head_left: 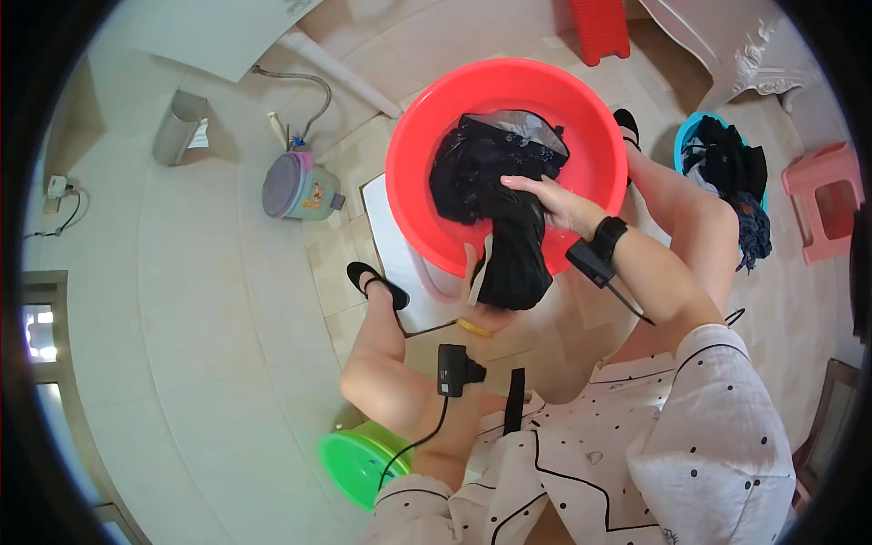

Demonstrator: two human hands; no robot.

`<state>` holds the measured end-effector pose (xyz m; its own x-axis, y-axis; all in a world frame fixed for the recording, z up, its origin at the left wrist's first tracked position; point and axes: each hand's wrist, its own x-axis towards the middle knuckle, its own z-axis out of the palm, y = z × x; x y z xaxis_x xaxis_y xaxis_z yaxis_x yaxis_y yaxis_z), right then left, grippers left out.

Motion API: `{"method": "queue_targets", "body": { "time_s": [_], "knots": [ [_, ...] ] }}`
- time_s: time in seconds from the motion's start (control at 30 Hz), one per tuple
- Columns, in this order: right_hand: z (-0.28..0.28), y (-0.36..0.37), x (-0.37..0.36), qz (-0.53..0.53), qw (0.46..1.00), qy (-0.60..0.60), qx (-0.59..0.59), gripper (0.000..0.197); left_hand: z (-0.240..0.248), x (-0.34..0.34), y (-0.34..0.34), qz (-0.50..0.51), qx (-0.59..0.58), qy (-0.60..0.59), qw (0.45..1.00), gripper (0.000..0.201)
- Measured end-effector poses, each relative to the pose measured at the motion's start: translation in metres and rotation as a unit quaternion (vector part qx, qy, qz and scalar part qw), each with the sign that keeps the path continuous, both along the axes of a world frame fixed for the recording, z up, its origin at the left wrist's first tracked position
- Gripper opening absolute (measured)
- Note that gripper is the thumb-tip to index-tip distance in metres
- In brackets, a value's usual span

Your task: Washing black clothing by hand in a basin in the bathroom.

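Note:
A wet black garment [513,263] hangs over the near rim of a large red basin [599,154], with the rest of it bunched inside. My right hand [568,207] grips the cloth from the right side, its thumb stretched across the top. On the near side, outside the rim, my left hand [490,318] holds the hanging end. Its thumb shows along the light edge of the cloth, while most of its fingers are hidden beneath. Patterned grey fabric [522,125] shows at the far part of the heap in the basin.
A blue basin [688,136] heaped with dark clothes and a pink stool [822,195] stand at right. Green basins [350,459] lie at lower left. A lidded bin [300,186] is by the left wall. A white squat toilet [422,304] lies under the red basin's near-left side.

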<state>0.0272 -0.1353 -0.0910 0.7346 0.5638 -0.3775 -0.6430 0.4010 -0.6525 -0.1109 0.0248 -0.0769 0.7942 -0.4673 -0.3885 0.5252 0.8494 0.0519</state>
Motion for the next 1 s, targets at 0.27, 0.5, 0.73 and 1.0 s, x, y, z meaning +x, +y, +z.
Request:
{"method": "queue_targets", "body": {
  "time_s": [0.27,0.5,0.73,1.0],
  "knots": [
    [0.007,0.015,0.027,0.143,0.954,-0.192,-0.178,0.055,-0.005,0.034,0.013,-0.179,0.376,-0.082,0.905,0.055],
    [-0.04,0.051,0.02,0.178,0.71,-0.394,-0.556,0.056,-0.069,0.051,-0.012,-0.206,0.814,-0.163,0.518,0.065],
    [-0.068,0.05,0.003,0.164,0.67,-0.32,-0.649,0.059,-0.082,0.046,-0.022,-0.321,0.825,-0.164,0.436,0.095],
    [0.011,0.011,0.007,0.254,0.962,0.005,-0.097,0.078,-0.07,0.038,0.025,-0.175,0.42,-0.012,0.89,0.059]
  ]
}}
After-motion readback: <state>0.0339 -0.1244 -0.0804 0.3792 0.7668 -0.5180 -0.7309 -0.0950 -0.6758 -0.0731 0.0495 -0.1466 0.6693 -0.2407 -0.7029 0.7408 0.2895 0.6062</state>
